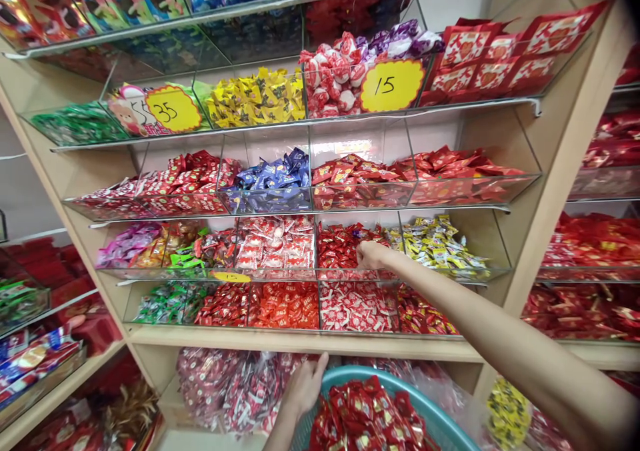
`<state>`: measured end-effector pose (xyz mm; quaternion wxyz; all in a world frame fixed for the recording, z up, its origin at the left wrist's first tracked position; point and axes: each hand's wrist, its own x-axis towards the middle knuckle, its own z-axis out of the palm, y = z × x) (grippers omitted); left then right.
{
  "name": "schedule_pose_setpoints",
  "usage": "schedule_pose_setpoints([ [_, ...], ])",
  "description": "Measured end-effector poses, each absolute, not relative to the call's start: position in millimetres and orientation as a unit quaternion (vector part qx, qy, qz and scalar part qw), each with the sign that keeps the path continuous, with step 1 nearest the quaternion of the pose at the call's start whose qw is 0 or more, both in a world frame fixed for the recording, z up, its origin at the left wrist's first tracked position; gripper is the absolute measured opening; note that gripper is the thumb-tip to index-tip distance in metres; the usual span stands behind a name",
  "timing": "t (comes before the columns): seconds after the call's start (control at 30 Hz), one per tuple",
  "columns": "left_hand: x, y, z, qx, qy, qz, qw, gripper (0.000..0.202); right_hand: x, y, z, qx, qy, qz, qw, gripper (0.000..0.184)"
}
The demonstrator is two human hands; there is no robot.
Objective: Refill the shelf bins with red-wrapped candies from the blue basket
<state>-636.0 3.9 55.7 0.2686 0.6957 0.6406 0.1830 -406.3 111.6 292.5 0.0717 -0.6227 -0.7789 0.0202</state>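
Observation:
My right hand (371,256) reaches over the clear front of a shelf bin and into the dark red wrapped candies (336,246). Its fingers are curled together; whatever may be between them is hidden. Below the shelves, my left hand (304,386) grips the left side of a teal plastic basket (385,376), thumb pointing up beside the rim and the other fingers mostly out of sight. Red wrapped candies (370,414) are heaped inside the basket.
Clear bins of wrapped candies fill the shelves, with yellow-wrapped ones (443,243) right of my right hand. A wooden ledge (300,340) runs just above the basket. Bagged candies (220,384) lie underneath. A yellow price tag (393,86) hangs higher up.

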Motion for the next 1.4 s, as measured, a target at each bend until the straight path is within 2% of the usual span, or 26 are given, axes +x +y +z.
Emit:
schedule_pose_setpoints([
  [0.43, -636, 3, 58, 0.699, 0.637, 0.181, 0.27, 0.076, -401, 108, 292, -0.636, -0.768, -0.022, 0.076, 0.014],
  [0.63, -635, 3, 57, 0.7, 0.631, 0.189, 0.274, 0.073, -393, 103, 295, -0.634, -0.767, -0.045, 0.094, 0.009],
  [0.87, -634, 4, 58, 0.7, 0.639, 0.18, 0.262, 0.072, -386, 101, 293, -0.619, -0.771, -0.078, 0.126, 0.012],
  [1.0, -634, 3, 60, 0.702, 0.639, 0.175, 0.261, 0.073, -380, 98, 294, -0.594, -0.772, -0.129, 0.187, 0.012],
  [1.13, -635, 3, 59, 0.704, 0.639, 0.176, 0.257, 0.075, -379, 81, 301, -0.547, -0.763, -0.163, 0.303, 0.014],
  [1.27, -636, 4, 56, 0.705, 0.636, 0.175, 0.26, 0.077, -387, 39, 298, -0.473, -0.78, -0.114, 0.394, 0.017],
  [1.4, -636, 6, 53, 0.708, 0.63, 0.176, 0.265, 0.078, -399, -10, 257, -0.427, -0.821, -0.001, 0.38, 0.021],
])
